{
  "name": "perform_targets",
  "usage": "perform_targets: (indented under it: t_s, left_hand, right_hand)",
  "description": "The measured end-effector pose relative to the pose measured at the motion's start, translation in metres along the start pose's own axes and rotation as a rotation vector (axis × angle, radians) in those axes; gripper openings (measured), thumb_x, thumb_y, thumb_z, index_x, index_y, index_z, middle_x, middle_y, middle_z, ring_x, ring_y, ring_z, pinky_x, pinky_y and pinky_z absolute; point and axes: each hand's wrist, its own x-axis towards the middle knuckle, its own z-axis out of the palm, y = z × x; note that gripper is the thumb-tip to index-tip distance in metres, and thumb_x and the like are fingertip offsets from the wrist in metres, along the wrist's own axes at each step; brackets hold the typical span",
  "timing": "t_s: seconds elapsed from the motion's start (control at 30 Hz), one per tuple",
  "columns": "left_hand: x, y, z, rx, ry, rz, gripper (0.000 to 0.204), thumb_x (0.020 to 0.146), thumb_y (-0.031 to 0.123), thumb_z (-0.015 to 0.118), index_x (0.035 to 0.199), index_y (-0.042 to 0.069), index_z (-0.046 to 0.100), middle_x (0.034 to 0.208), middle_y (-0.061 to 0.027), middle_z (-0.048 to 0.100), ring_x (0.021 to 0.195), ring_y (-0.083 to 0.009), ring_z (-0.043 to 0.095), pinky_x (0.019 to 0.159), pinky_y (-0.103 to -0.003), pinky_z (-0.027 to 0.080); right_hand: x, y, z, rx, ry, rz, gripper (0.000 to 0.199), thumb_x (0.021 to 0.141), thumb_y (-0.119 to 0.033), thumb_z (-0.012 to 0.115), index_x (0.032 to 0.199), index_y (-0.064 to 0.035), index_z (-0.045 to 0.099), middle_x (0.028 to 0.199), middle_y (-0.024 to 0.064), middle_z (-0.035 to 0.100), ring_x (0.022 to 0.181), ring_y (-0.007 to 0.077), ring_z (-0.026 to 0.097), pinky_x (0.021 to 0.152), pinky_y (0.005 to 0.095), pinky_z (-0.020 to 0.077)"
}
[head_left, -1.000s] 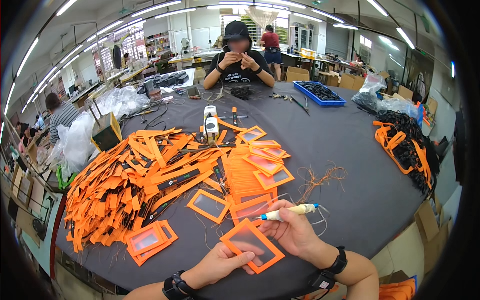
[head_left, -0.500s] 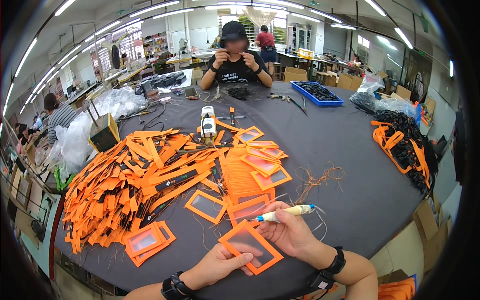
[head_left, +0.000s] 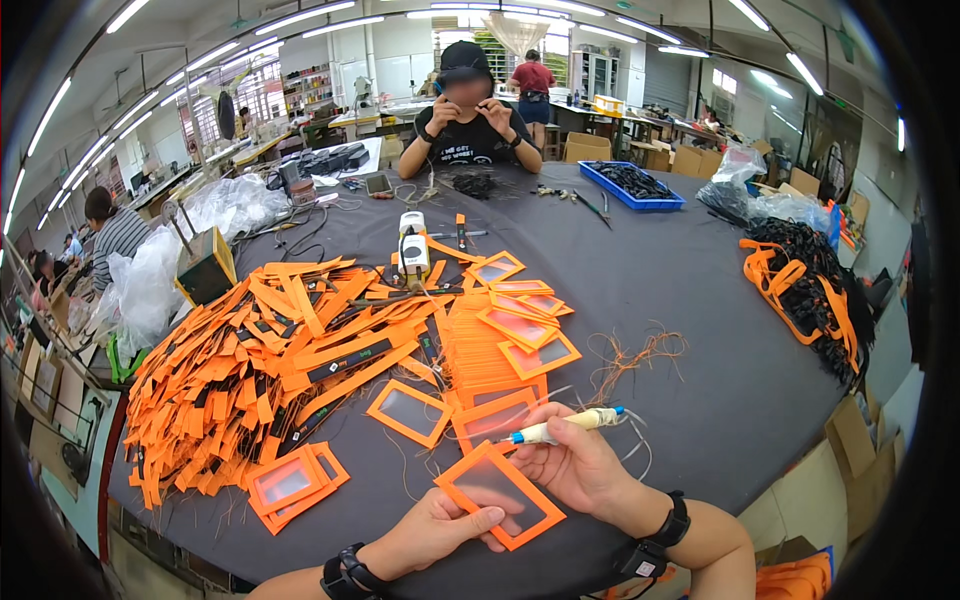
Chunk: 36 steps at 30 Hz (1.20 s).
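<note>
Grey tabletop (head_left: 700,300) bears an orange frame (head_left: 500,494), pinched by left hand (head_left: 440,527); right hand (head_left: 575,467) grips a pen-like tool (head_left: 565,426).

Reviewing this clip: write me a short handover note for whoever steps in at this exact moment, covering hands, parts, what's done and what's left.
Left hand: holds the orange window frame flat at the table edge.
Right hand: grips a pen-like tool with a blue tip, tip pointing left just above the frame.
Parts: big heap of orange strips on the left, fanned stack of frames ahead, loose frames near the left hand, thread scraps to the right.
Done: cannot tell how many frames are finished.
Left: the frame in hand, and likely the stacks.
</note>
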Motion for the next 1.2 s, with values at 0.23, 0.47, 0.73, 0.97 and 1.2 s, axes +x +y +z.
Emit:
perform_targets:
  t_s: [0.23, 0.47, 0.73, 0.97, 1.2]
  left_hand:
    - [-0.0001, -0.0010, -0.0007, -0.007, -0.009, -0.005, 0.025, 0.097, 0.015, 0.056, 0.116, 0.000, 0.063, 0.095, -0.0092, 0.069, 0.080, -0.0135, 0.066, 0.074, -0.024, 0.055]
    - [-0.0010, -0.0018, -0.0010, -0.016, -0.021, 0.002, 0.025, 0.097, 0.014, 0.055, 0.117, 0.000, 0.063, 0.096, -0.0093, 0.068, 0.081, -0.0138, 0.066, 0.074, -0.025, 0.055]
    - [-0.0006, -0.0012, -0.0008, -0.015, -0.026, -0.001, 0.026, 0.098, 0.015, 0.055, 0.117, 0.000, 0.063, 0.095, -0.0092, 0.068, 0.081, -0.0140, 0.066, 0.074, -0.025, 0.055]
    - [-0.0016, -0.0012, -0.0016, -0.023, -0.021, 0.006, 0.026, 0.098, 0.016, 0.055, 0.117, 0.000, 0.063, 0.096, -0.0092, 0.068, 0.081, -0.0141, 0.066, 0.075, -0.025, 0.055]
    - [-0.0010, -0.0019, -0.0014, -0.029, -0.014, -0.006, 0.026, 0.097, 0.016, 0.056, 0.117, 0.000, 0.063, 0.096, -0.0094, 0.068, 0.081, -0.0143, 0.066, 0.075, -0.025, 0.055]
  right_hand:
    - [0.0008, 0.0002, -0.0005, 0.010, -0.018, 0.009, 0.022, 0.098, -0.021, 0.051, 0.112, -0.0037, 0.055, 0.091, 0.0122, 0.068, 0.091, 0.0239, 0.068, 0.082, 0.0362, 0.0558]
    - [0.0010, 0.0011, 0.0002, 0.036, -0.005, 0.015, 0.023, 0.098, -0.021, 0.050, 0.112, -0.0040, 0.055, 0.092, 0.0126, 0.068, 0.092, 0.0244, 0.068, 0.082, 0.0364, 0.0557]
    - [-0.0004, -0.0004, 0.0003, 0.018, -0.005, 0.002, 0.021, 0.098, -0.020, 0.051, 0.111, -0.0038, 0.055, 0.092, 0.0132, 0.068, 0.091, 0.0251, 0.068, 0.081, 0.0371, 0.0561]
    - [0.0010, -0.0013, 0.0022, -0.013, -0.023, -0.018, 0.019, 0.098, -0.017, 0.050, 0.109, -0.0029, 0.055, 0.095, 0.0141, 0.067, 0.091, 0.0247, 0.068, 0.081, 0.0370, 0.0564]
    - [0.0000, -0.0024, 0.0030, -0.034, -0.020, -0.034, 0.018, 0.097, -0.017, 0.049, 0.108, -0.0026, 0.054, 0.096, 0.0146, 0.067, 0.092, 0.0249, 0.068, 0.082, 0.0373, 0.0565]
